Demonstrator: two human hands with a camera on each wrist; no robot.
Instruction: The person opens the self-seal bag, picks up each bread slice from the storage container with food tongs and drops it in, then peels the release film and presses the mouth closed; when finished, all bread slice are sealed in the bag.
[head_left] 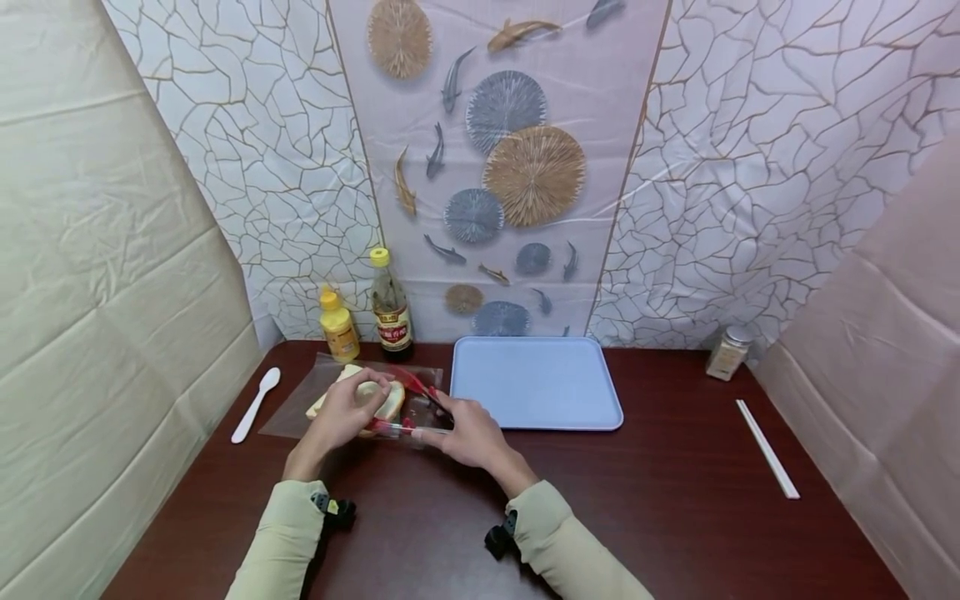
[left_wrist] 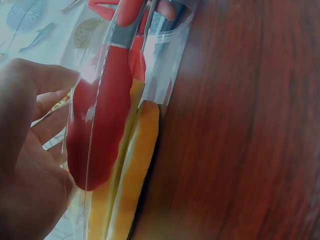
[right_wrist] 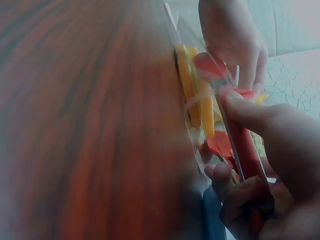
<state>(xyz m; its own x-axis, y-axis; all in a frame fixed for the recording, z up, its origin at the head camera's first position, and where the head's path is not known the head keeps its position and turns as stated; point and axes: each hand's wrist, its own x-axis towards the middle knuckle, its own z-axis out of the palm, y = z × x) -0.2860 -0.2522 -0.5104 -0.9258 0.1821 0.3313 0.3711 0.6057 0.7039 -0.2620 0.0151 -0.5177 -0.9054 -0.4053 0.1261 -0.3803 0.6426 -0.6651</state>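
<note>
Bread slices [left_wrist: 137, 165] lie stacked in a clear plastic bag [head_left: 291, 414] at the table's left. My right hand [head_left: 472, 433] grips red-tipped tongs [right_wrist: 245, 150] by their handles, with the tongs' arms apart. In the left wrist view, the red tongs tip [left_wrist: 102, 125] is inside the bag, over the bread and close against it. My left hand [head_left: 345, 410] holds the bag's film from above, fingertips at its upper side, and partly hides the bread in the head view.
A light blue tray [head_left: 536, 383] lies right of the bag. Behind the bag stand a yellow squeeze bottle [head_left: 341, 329] and a dark sauce bottle [head_left: 392, 312]. A white spoon [head_left: 257, 406] lies far left; a seasoning jar [head_left: 727, 354] and white chopsticks [head_left: 767, 450] are at the right.
</note>
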